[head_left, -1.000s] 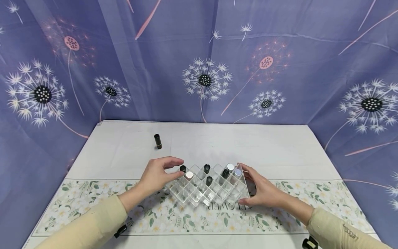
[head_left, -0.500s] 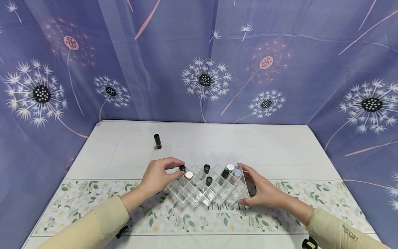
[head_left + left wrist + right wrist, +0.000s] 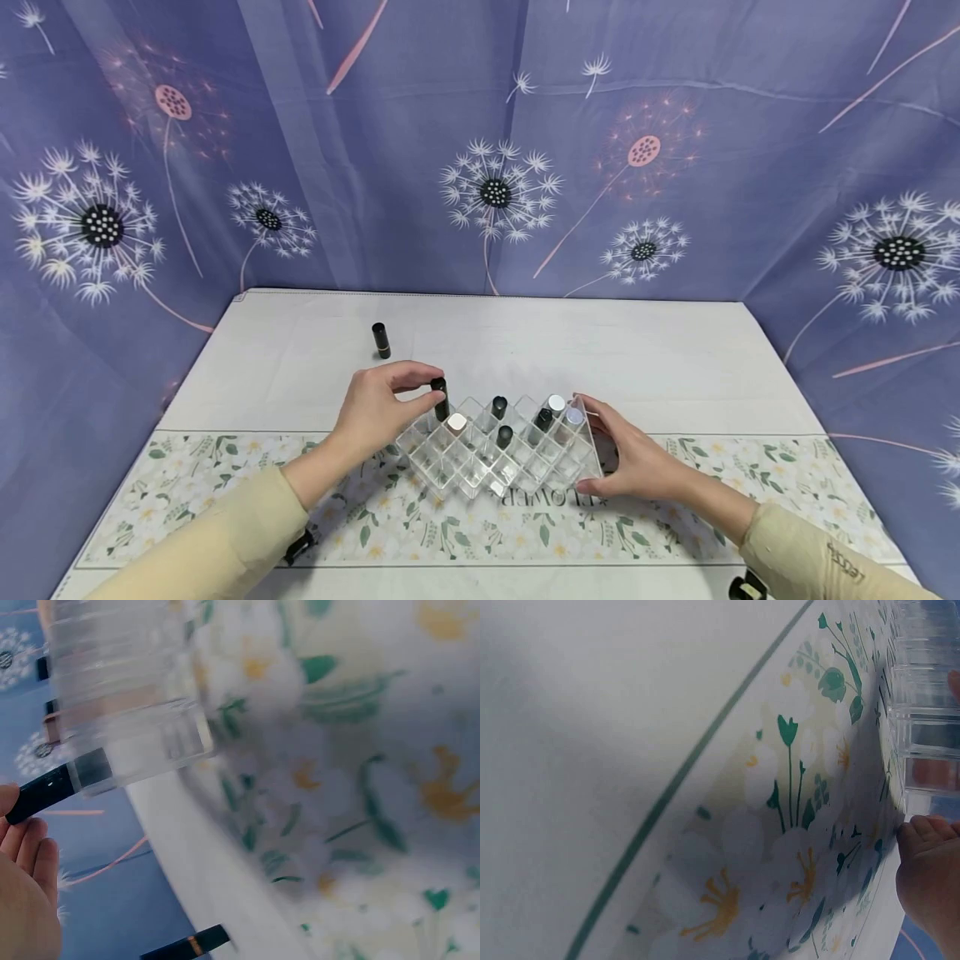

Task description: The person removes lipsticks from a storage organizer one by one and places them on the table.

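A clear plastic lipstick organizer (image 3: pixel 472 471) with diamond-shaped slots sits on the floral runner. My left hand (image 3: pixel 378 408) pinches a black lipstick (image 3: pixel 441 400) by its upper part at the organizer's back left corner. In the left wrist view, the lower end of this black tube (image 3: pixel 45 793) overlaps the clear end slot. My right hand (image 3: pixel 633 457) grips the organizer's right end, thumb in front and fingers behind. Other lipsticks fill some slots: a white-topped one (image 3: pixel 456 423) beside the pinched tube, black ones (image 3: pixel 498 407) mid-row, and silver and pale-blue tops (image 3: pixel 573 416) at right.
A black lipstick with a gold ring (image 3: pixel 381 341) stands on the white tabletop (image 3: pixel 600 350) behind my left hand. The floral runner (image 3: pixel 225 492) crosses the table. Purple dandelion curtains (image 3: pixel 390 208) close in the back and both sides.
My left hand has risen and drawn the black lipstick upward, so more of its tube shows above the organizer. My right hand keeps its place on the organizer's end.
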Available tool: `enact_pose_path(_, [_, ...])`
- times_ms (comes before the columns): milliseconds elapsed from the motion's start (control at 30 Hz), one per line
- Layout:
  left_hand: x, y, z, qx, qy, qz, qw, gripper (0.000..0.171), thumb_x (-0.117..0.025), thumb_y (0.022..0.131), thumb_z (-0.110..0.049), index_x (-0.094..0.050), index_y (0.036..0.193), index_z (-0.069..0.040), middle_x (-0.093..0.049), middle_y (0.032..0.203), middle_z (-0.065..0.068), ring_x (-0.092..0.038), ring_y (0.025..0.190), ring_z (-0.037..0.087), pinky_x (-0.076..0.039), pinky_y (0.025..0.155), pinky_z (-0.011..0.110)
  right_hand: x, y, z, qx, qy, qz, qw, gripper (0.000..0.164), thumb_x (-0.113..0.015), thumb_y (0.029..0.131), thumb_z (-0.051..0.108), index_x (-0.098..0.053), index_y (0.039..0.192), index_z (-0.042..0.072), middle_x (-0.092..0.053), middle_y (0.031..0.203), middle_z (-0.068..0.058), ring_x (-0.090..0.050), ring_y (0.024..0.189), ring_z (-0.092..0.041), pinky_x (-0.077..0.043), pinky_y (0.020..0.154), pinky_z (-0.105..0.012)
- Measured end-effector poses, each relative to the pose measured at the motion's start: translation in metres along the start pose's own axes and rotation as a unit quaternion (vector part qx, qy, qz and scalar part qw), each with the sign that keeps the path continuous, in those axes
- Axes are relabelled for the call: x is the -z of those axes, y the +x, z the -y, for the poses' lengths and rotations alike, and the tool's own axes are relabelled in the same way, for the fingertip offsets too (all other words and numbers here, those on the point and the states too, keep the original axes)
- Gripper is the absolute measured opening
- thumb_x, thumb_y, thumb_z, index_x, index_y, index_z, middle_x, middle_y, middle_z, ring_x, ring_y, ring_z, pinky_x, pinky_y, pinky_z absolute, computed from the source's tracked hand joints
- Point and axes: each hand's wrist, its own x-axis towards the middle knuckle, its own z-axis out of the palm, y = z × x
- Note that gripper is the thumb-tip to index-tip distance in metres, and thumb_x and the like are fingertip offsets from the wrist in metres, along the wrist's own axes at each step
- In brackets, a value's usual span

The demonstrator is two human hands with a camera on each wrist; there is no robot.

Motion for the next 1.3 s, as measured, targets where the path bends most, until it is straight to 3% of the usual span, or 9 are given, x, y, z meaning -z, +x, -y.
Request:
enact_pose_path(167, [0.009,0.008,-0.01,-0.012,-0.001,-0.025,0.9996,0.028,-0.09,0.089,-0.016,-0.082,0.116,-0.017,-0.082,0.108,-0.001,-0.08,0.101,0.024,-0.066,0.088,0.044,0.0,0.0,0.0,0.0,-0.001,-0.003,1.0,0.127,-0.098,0.077,0.044,-0.02,0.169,0.005,-0.046,0.163,-0.019,-0.055,0.142,-0.04,-0.044,0.116,-0.063])
enact_pose_path(400, [0.015,0.02,-0.013,-0.01,-0.014,-0.055,0.9984,0.03,-0.09,0.088,-0.012,-0.082,0.117,-0.013,-0.083,0.106,0.003,-0.08,0.099,0.028,-0.066,0.086,0.046,0.0,0.0,0.0,-0.003,0.003,-0.003,1.0,0.127,-0.097,0.077,0.045,-0.02,0.169,0.003,-0.045,0.163,-0.021,-0.054,0.143,-0.041,-0.043,0.117,-0.064])
enact_pose_path(700, [0.011,0.035,-0.003,0.04,-0.011,-0.083,0.9957,0.031,-0.089,0.09,-0.018,-0.082,0.12,-0.011,-0.082,0.109,0.007,-0.081,0.097,0.026,-0.065,0.089,0.042,0.0,-0.001,0.001,-0.007,0.009,-0.001,1.0,0.126,-0.096,0.078,0.045,-0.02,0.169,0.004,-0.042,0.165,-0.021,-0.053,0.144,-0.041,-0.043,0.116,-0.065])
enact_pose_path(1300, [0.0,0.064,0.023,0.062,0.021,-0.12,0.9906,0.028,-0.086,0.093,-0.016,-0.082,0.119,-0.009,-0.082,0.109,0.008,-0.08,0.098,0.028,-0.064,0.091,0.044,-0.002,-0.002,-0.003,-0.013,0.014,-0.007,1.0,0.124,-0.096,0.078,0.046,-0.022,0.17,0.008,-0.04,0.166,-0.019,-0.053,0.144,-0.038,-0.046,0.117,-0.059])
